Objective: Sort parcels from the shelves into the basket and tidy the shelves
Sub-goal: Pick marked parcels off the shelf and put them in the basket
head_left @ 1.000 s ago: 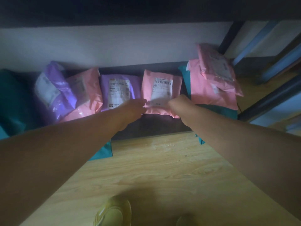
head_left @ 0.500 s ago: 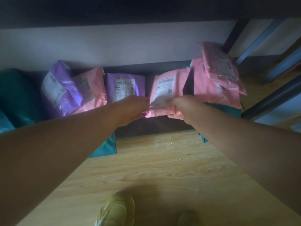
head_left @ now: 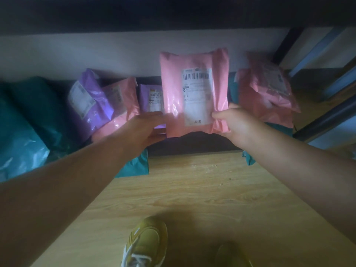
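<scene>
A pink parcel with a white barcode label stands upright in the air in front of the low shelf. My right hand is shut on its lower right corner. My left hand is at the parcel's lower left edge with its fingers spread, and it grips nothing that I can see. Behind it on the shelf lies a purple parcel, partly hidden. Further left a larger purple parcel leans on another pink one. No basket is in view.
Two pink parcels are stacked at the shelf's right end over a teal one. Teal parcels fill the left end, and one hangs over the shelf edge. The upper shelf board is close overhead. My yellow shoes stand on the wooden floor.
The pink parcel has been lifted off the shelf and tipped upright, label facing me. My right hand keeps hold of it, and my left hand has loosened to spread fingers at its edge.
</scene>
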Tool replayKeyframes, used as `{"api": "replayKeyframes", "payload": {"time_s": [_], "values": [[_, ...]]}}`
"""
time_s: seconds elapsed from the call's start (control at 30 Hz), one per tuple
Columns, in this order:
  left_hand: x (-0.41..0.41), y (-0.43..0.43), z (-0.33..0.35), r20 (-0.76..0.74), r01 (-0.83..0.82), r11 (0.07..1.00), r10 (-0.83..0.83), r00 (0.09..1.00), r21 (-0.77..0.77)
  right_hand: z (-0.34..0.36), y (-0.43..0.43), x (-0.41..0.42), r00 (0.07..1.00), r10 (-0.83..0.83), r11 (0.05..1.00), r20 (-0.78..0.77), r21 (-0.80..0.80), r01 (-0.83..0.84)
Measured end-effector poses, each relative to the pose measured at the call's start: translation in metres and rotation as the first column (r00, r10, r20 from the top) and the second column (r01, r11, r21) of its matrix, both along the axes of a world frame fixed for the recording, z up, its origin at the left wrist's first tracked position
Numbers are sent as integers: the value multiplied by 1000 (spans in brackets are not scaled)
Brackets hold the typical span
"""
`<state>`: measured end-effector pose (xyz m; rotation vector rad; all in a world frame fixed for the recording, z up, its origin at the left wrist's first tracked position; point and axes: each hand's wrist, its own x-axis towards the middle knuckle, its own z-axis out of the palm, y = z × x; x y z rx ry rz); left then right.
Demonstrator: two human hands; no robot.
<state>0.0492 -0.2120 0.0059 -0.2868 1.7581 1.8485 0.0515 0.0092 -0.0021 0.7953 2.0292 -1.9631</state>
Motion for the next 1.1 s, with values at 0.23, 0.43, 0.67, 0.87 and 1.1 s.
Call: {"api": "replayKeyframes", "payload": {"time_s": [0.23, 0.43, 0.67, 0.87, 1.1], "values": [[-1, -3, -6, 39, -127, 980, 122, 992, 153, 5, -16, 13, 991, 127, 966, -32, -224, -131], [-3, -9, -7, 42, -167, 975, 162, 986, 147, 4, -13, 25, 947, 314, 908, -64, -273, -319], [-1, -7, -9, 101, -196, 974, 186, 977, 111, 6, -17, 30, 957, 275, 955, -91, -89, -283], [-1, 0, -8, 103, -155, 984, 146, 984, 89, 7, -11, 34, 970, 238, 960, -49, -140, -243], [-9, 17, -15, 34, -33, 999, 32, 999, 35, 3, -1, 22, 989, 145, 971, 11, -194, -140]]}}
